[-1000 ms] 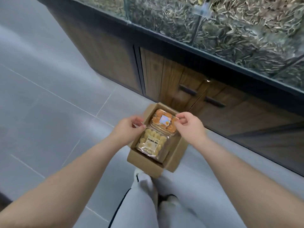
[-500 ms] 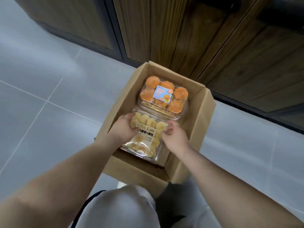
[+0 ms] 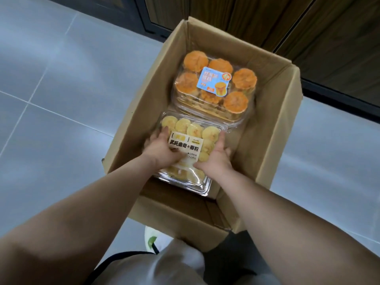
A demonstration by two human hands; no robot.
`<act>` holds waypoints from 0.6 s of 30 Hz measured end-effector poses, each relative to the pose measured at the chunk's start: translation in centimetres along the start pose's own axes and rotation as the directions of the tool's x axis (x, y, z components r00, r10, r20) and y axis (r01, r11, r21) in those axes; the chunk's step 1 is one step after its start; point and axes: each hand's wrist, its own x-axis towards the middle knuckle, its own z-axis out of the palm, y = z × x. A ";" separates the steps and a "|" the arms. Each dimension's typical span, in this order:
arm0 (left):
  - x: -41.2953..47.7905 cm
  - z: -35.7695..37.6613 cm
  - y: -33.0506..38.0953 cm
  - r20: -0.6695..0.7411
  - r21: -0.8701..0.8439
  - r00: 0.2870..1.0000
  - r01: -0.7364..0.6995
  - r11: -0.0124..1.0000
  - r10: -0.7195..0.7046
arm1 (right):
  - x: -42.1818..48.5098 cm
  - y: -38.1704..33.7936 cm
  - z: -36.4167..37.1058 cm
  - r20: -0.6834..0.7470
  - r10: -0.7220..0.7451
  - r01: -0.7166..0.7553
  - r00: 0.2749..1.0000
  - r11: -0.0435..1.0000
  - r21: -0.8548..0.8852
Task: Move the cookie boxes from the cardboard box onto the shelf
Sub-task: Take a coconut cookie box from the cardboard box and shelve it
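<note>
Grey floor tiles point(image 3: 51, 99) at left, no shelf in view; left hand point(image 3: 162, 150) grips the left edge of the yellow cookie box point(image 3: 185, 173), thumb laid over its label; that box lies at the near end of the cardboard box point(image 3: 277, 140), low inside it, not yet lifted clear; right hand point(image 3: 216, 159) clasps the opposite edge, fingers curled down its side; orange cookie box point(image 3: 216, 83) sits just behind, its near rim touching or overlapping the yellow one, untouched; dark wooden cabinet doors point(image 3: 308, 38) beyond. Judged step: first pick-up, grasp made. Next move calls for a level two-handed lift, straight up past the carton walls without dragging the orange box.
</note>
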 end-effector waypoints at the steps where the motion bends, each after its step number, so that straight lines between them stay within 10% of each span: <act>1: 0.3 0.2 0.1 -0.004 0.005 1.000 0.017 1.000 -0.017 | 0.1 0.0 -0.2 -0.008 -0.001 0.000 1.000 1.000 -0.019; 18: -4.8 -2.3 3.1 -0.092 -0.223 0.990 0.087 0.971 -0.110 | -7.1 -2.4 -6.3 -0.243 -0.198 0.146 0.950 0.965 -0.217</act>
